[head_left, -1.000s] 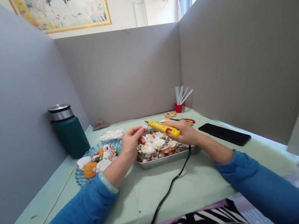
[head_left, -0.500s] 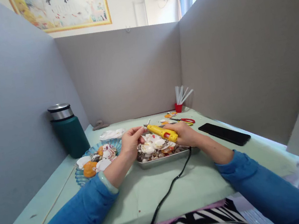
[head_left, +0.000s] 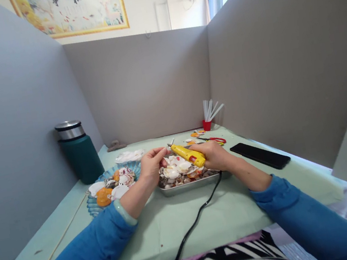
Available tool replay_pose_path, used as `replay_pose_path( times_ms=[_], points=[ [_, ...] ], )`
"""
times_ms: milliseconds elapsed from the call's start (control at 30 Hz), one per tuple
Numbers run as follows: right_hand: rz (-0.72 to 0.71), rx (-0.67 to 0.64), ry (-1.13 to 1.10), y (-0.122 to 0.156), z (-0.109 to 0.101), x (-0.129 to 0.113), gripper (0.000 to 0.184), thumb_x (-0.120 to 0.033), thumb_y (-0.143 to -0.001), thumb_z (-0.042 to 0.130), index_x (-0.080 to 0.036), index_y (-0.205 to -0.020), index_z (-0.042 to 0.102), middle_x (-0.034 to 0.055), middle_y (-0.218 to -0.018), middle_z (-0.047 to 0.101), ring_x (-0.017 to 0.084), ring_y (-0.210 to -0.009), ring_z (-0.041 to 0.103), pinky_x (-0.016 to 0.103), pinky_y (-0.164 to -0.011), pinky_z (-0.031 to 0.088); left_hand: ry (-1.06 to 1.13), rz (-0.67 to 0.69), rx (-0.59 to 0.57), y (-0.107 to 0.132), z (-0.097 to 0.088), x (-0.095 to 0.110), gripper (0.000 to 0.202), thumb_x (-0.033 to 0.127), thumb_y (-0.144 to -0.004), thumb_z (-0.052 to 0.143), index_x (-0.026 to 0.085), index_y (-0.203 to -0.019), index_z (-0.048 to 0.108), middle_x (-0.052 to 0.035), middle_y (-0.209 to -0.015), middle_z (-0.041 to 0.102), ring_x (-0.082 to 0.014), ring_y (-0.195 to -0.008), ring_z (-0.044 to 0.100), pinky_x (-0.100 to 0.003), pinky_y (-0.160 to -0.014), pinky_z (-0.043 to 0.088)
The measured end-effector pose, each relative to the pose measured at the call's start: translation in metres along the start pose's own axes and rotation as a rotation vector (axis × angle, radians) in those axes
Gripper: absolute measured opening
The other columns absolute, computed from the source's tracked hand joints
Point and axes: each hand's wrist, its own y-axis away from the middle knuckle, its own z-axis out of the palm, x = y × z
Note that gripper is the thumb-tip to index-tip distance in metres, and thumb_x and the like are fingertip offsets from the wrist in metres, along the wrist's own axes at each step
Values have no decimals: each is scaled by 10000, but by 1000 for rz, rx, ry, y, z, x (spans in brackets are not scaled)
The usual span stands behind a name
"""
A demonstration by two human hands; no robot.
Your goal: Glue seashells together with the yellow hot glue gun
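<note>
glue gun (head_left: 187, 154) (partly hidden), in right hand (head_left: 215, 155), cord (head_left: 193, 226) cropped

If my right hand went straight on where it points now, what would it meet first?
Probably your left hand: the glue gun in your right hand points toward it, though depth is unclear.

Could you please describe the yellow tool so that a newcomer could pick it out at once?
On the pale green tabletop, find the metal tray full of shells. Above it, the right hand holds the yellow tool, its dark tip by the left hand. Unlike the scissors lying beyond, with red on their handles, it has one thick yellow body.
</note>
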Motion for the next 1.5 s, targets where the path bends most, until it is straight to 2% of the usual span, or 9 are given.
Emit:
replay_pose_path(
  times_ms=[367, 633, 967, 1267, 1500],
  points=[
    [-14, -43, 2, 0, -1, -4, 280, -134, -709, 546, -189, -981, 580, 44, -821, 668, 176, -745, 601, 236, -635, 377, -46, -10, -30, -2, -2, -2, 257, 309, -634, 727, 115, -788, 660, 7, -499, 581, -39, -360, 418, -168, -370, 268],
    [19, -25, 57, 0, 1, 0, 349, -95, -657, 544, -192, -989, 585, 36, -793, 670, 178, -726, 607, 232, -601, 362, -57, -18, -8, 0, -1, -1, 274, 316, -614, 740, 119, -783, 652, 12, -480, 569, -41, -356, 412, -167, -365, 264],
    [-11, -42, 15, 0, 2, -2, 310, -132, -693, 560, -194, -996, 580, 45, -824, 672, 177, -741, 606, 238, -634, 379, -62, -10, -15, 1, 0, -1, 265, 314, -626, 733, 121, -786, 650, 8, -502, 584, -36, -357, 405, -166, -367, 263],
    [37, -43, 55, 0, 0, -3, 327, -118, -681, 543, -195, -996, 584, 49, -836, 675, 191, -775, 612, 241, -635, 380, -57, -6, 1, -1, -2, -2, 278, 312, -604, 745, 120, -779, 647, 8, -510, 586, -33, -366, 411, -166, -388, 280],
    [20, -59, 29, 0, 0, -5, 315, -120, -681, 544, -197, -985, 578, 41, -827, 672, 176, -747, 604, 236, -633, 372, -62, -13, -1, -1, -1, -3, 265, 304, -623, 731, 118, -793, 650, 16, -485, 562, -42, -362, 411, -169, -378, 278]
  ],
)
